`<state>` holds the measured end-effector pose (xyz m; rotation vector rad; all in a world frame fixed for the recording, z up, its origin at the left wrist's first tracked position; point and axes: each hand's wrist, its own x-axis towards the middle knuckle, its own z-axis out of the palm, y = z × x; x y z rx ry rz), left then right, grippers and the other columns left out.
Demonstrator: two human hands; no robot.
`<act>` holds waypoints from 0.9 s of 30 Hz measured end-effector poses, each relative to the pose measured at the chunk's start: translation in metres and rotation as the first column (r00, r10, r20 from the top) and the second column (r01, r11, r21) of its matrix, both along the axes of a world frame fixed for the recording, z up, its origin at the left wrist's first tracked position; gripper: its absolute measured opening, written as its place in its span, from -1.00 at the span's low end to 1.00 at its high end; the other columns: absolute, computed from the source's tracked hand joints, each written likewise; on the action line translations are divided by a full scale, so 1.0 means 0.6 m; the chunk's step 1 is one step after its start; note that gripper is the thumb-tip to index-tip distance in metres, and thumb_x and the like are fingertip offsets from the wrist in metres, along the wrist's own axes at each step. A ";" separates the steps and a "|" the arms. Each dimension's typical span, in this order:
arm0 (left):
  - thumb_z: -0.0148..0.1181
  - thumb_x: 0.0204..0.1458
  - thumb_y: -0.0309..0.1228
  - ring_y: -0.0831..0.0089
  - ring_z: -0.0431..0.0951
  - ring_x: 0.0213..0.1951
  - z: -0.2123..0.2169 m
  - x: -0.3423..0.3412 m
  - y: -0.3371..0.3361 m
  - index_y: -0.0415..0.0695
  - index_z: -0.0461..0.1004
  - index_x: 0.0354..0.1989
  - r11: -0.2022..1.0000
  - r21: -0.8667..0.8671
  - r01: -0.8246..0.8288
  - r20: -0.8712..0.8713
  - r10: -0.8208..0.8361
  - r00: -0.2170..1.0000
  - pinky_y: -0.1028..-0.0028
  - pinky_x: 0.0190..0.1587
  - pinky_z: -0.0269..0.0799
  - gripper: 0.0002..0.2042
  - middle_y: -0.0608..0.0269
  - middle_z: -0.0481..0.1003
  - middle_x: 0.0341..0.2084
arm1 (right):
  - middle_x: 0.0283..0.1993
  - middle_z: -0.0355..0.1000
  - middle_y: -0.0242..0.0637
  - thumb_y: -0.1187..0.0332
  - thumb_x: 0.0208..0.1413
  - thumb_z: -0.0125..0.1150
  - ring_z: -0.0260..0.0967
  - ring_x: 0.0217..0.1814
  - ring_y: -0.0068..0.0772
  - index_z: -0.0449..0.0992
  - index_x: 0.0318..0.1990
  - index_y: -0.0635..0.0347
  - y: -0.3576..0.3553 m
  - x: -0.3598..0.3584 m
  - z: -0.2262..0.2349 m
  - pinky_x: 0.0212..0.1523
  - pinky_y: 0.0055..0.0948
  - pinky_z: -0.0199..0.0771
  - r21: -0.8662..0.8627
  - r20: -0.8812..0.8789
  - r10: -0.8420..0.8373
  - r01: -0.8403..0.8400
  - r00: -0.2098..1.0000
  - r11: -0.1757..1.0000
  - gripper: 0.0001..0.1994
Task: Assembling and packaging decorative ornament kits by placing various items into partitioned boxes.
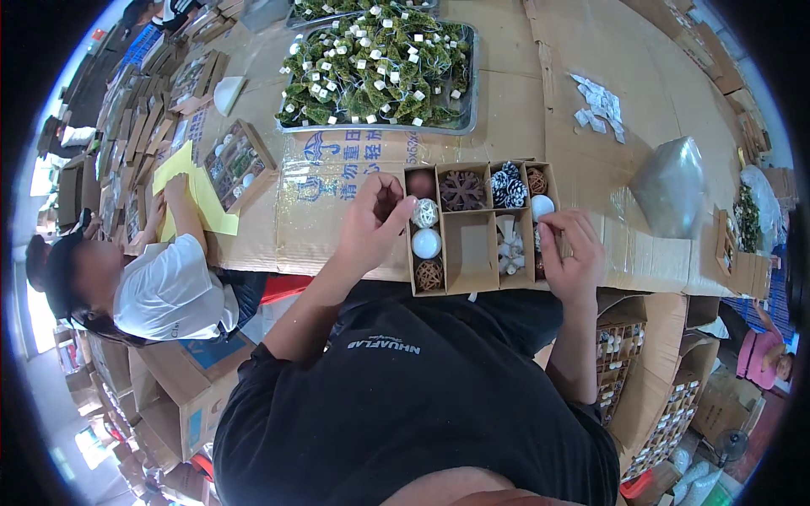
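A divided cardboard box (471, 240) lies on the table before me, filled with small ornaments. My left hand (373, 218) is at its left side, thumb and fingers apart, the thumb tip beside a white woven ball (424, 213). Below that ball sit a white ball (426, 244) and a brown twig ball (429, 274). A brown snowflake (462, 191) and a frosted pine cone (509, 185) fill upper compartments. A whitish ornament (510, 244) stands below the cone. My right hand (575, 253) is at the right edge, fingers parted, near another white ball (542, 206); its fingertips partly cover that column.
A metal tray (474, 84) heaped with green pieces bearing white cubes stands beyond the box. White packets (599, 103) and a silvery angular object (671, 187) lie to the right. At left, a person (169, 287) has a hand on yellow paper (196, 192) beside a filled box (236, 164).
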<state>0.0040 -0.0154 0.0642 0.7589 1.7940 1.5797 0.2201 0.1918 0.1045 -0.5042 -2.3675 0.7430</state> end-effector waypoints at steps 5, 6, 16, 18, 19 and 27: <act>0.21 0.19 -0.44 0.71 0.37 -0.53 0.001 -0.034 0.011 -0.18 0.30 -0.26 0.999 -0.016 0.030 -0.062 -0.031 0.998 0.64 -0.50 0.29 -0.82 0.42 0.38 -0.55 | -0.32 0.48 -0.18 0.58 0.01 0.26 0.42 -0.25 -0.16 0.54 -0.30 0.27 0.003 -0.006 0.008 -0.18 -0.36 0.43 -0.029 -0.030 -0.008 0.007 1.000 1.000 -0.91; 0.19 0.20 -0.41 0.68 0.43 -0.54 0.005 -0.048 0.013 -0.20 0.36 -0.26 0.996 -0.010 0.085 0.075 -0.084 0.994 0.62 -0.49 0.35 -0.84 0.36 0.44 -0.56 | -0.33 0.48 -0.19 0.58 0.02 0.25 0.42 -0.26 -0.19 0.54 -0.30 0.27 0.005 -0.003 0.010 -0.19 -0.37 0.42 -0.024 -0.073 -0.035 0.033 0.997 0.999 -0.92; 0.28 0.03 -0.36 0.06 0.57 -0.15 -0.059 -0.270 0.188 0.10 0.47 0.00 0.895 -0.215 -0.390 -0.855 0.021 0.519 0.17 -0.16 0.55 -0.67 0.11 0.43 -0.11 | -0.37 0.43 -0.29 0.54 0.16 0.17 0.35 -0.32 -0.47 0.53 -0.27 0.29 0.021 0.058 -0.012 -0.20 -0.51 0.37 -0.185 -0.178 -0.230 0.197 0.957 0.963 -0.96; 0.27 0.04 -0.36 0.08 0.57 -0.17 -0.083 -0.297 0.203 0.12 0.47 0.00 0.914 -0.177 -0.366 -0.932 -0.036 0.361 0.19 -0.20 0.55 -0.68 0.13 0.42 -0.12 | -0.36 0.43 -0.31 0.54 0.19 0.14 0.35 -0.31 -0.52 0.52 -0.26 0.29 0.016 0.061 -0.001 -0.19 -0.54 0.37 -0.177 -0.145 -0.235 0.208 0.961 0.962 -0.95; 0.28 0.04 -0.34 0.09 0.58 -0.20 -0.088 -0.296 0.212 0.13 0.47 -0.01 0.920 -0.166 -0.355 -0.950 -0.053 0.308 0.19 -0.23 0.54 -0.69 0.12 0.41 -0.10 | -0.36 0.43 -0.31 0.54 0.19 0.14 0.35 -0.31 -0.52 0.52 -0.26 0.29 0.016 0.068 -0.001 -0.19 -0.54 0.37 -0.173 -0.145 -0.245 0.219 0.959 0.960 -0.95; 0.23 0.13 -0.28 0.44 0.53 -0.49 -0.051 -0.311 0.204 -0.13 0.61 -0.33 0.960 0.107 -0.259 -0.779 0.243 0.577 0.47 -0.38 0.45 -0.82 0.21 0.54 -0.34 | -0.30 0.43 -0.33 0.50 0.29 0.06 0.36 -0.24 -0.56 0.49 -0.21 0.35 0.024 0.103 -0.017 -0.16 -0.57 0.38 -0.475 -0.184 -0.369 0.246 0.911 0.845 -0.90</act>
